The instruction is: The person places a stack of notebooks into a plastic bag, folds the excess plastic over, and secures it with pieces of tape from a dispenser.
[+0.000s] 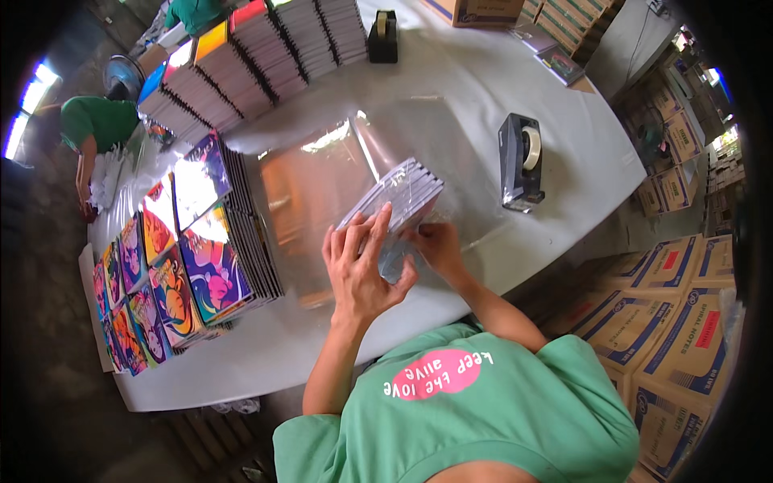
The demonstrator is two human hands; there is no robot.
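A small stack of notebooks, wrapped in clear plastic, stands tilted in the middle of the table. My left hand lies against its near side, fingers stretched out and thumb apart. At the stack's right end, my right hand is closed in a pinch on a loose part of the plastic wrap. The fingertips of that hand are partly hidden. Beneath the stack, clear plastic sheets lie flat and catch the light.
Colourful notebooks are piled at left. Spiral notebooks stand in rows at the back. A black tape dispenser sits to the right, another farther back. Cartons are stacked beyond the table's right edge. A person in green is at far left.
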